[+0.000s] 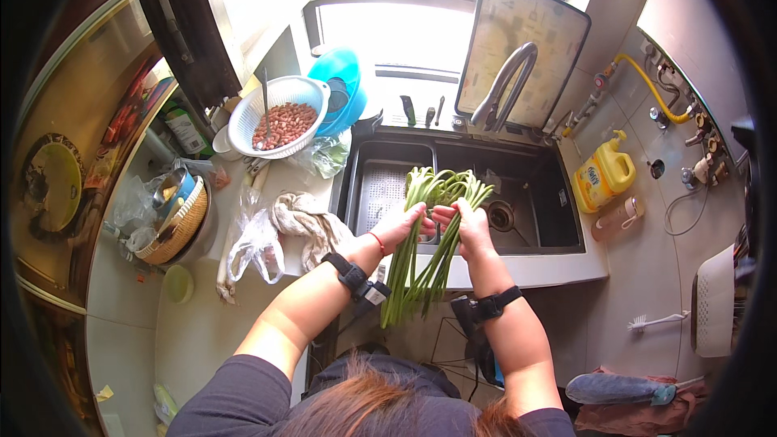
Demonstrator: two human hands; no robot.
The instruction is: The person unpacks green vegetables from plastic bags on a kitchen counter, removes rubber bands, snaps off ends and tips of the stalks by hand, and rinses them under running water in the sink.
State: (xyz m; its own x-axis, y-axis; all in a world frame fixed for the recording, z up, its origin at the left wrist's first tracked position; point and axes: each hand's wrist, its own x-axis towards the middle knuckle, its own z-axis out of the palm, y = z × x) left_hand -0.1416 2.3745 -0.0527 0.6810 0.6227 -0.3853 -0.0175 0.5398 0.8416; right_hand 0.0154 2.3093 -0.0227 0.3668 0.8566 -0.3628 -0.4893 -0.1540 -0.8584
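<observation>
Long green stems (403, 273), which look like garlic scapes, hang in a split bundle over the front edge of a black double sink (546, 249). Around the left part of the bundle is my left hand (403, 226), with a red string on the wrist. My right hand (473, 227) grips the right part, thumb on top. The curled upper ends lie over the sink's divider, and the straight ends reach down past the counter edge. Both forearms wear black straps with small devices.
A white colander (279, 86) of peanuts, a crumpled cloth (309, 224) and a plastic bag (258, 249) are left of the sink. A grey faucet (507, 82) and a cutting board (528, 24) stand behind it. A yellow pump bottle (604, 175) is at the right.
</observation>
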